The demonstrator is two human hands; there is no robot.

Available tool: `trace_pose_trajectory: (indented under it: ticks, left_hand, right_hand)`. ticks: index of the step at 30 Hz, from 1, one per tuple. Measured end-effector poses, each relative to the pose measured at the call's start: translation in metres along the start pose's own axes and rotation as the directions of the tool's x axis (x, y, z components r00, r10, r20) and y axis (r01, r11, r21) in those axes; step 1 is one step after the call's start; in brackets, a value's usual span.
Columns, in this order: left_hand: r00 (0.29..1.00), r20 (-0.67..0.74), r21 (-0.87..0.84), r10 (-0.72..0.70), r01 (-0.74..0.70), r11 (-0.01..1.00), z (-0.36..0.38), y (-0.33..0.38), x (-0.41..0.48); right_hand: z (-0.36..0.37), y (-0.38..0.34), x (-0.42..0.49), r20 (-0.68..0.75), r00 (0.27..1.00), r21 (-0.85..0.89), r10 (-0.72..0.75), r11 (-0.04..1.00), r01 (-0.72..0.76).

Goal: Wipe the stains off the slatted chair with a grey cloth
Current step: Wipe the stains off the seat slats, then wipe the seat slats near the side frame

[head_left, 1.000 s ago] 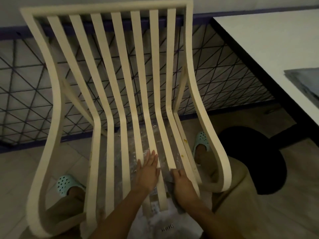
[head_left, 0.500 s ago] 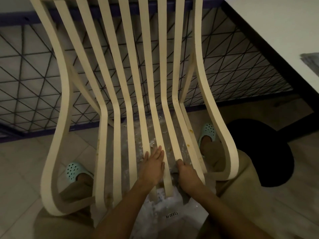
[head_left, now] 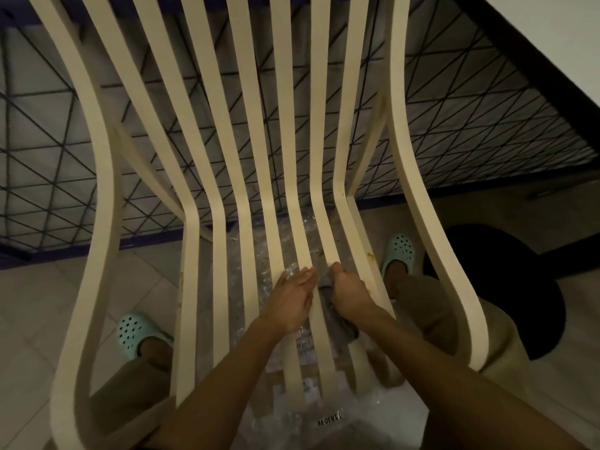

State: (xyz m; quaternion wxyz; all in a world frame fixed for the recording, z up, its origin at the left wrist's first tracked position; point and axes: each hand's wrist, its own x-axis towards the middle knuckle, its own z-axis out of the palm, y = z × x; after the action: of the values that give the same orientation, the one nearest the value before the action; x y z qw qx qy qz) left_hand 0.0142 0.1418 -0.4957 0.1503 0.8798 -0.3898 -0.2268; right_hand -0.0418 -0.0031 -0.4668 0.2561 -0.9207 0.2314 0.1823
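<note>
The cream slatted chair fills the view, its curved slats running from the top down to the seat in front of me. My left hand lies flat, fingers together, on a middle seat slat. My right hand is closed on the grey cloth, pressing it onto the slat just to the right; the cloth's tail hangs below my wrist. Small yellowish stains dot the right-hand slats near the seat bend.
Crinkled clear plastic with a printed label lies on the floor under the seat. My feet in pale green clogs stand either side. A black wire grid stands behind; a white table and a dark round base are at right.
The view has dropped and closed in on the seat. My right hand with the cloth has slid up the slat towards the bend; my left hand has stayed flat beside it.
</note>
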Motion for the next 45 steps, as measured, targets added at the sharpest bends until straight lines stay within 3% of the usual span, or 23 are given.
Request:
trace_pose_trajectory:
  ticks: [5,10,17,21,25,30,34,45]
  left_hand:
    - [0.999,0.03,-0.208,0.015,-0.008,0.978,0.007,0.008,-0.001]
    - [0.977,-0.145,-0.305,-0.158,0.108,0.946,-0.051,-0.028,0.034]
    - [0.936,-0.22,-0.381,-0.276,0.178,0.908,-0.091,-0.049,0.074]
    - [0.915,-0.326,-0.423,-0.238,0.084,0.902,-0.122,-0.035,0.101]
    - [0.889,-0.397,-0.474,-0.23,0.016,0.88,-0.16,-0.027,0.122]
    - [0.729,-0.63,-0.515,-0.27,-0.132,0.847,-0.211,-0.033,0.138]
    - [0.743,-0.618,-0.502,-0.257,-0.121,0.857,-0.229,-0.024,0.154]
    - [0.789,-0.515,-0.736,-0.335,-0.206,0.645,-0.269,-0.008,0.196]
  right_hand:
    - [0.005,0.006,0.011,0.061,0.998,-0.032,0.021,0.999,-0.019]
    - [-0.005,-0.028,0.085,-0.025,0.999,-0.066,0.026,0.997,-0.028]
    - [-0.02,-0.041,0.142,-0.083,0.996,-0.115,-0.042,0.993,0.032]
    - [-0.031,-0.038,0.169,-0.168,0.984,-0.087,-0.05,0.996,0.036]
    - [-0.029,-0.025,0.177,-0.216,0.976,0.103,-0.021,0.994,0.044]
    - [-0.032,-0.046,0.198,-0.254,0.96,0.179,-0.116,0.97,0.164]
    - [-0.052,-0.05,0.208,-0.32,0.93,0.181,-0.178,0.953,0.245]
    - [-0.131,-0.07,0.214,-0.554,0.769,0.163,-0.32,0.863,0.477]
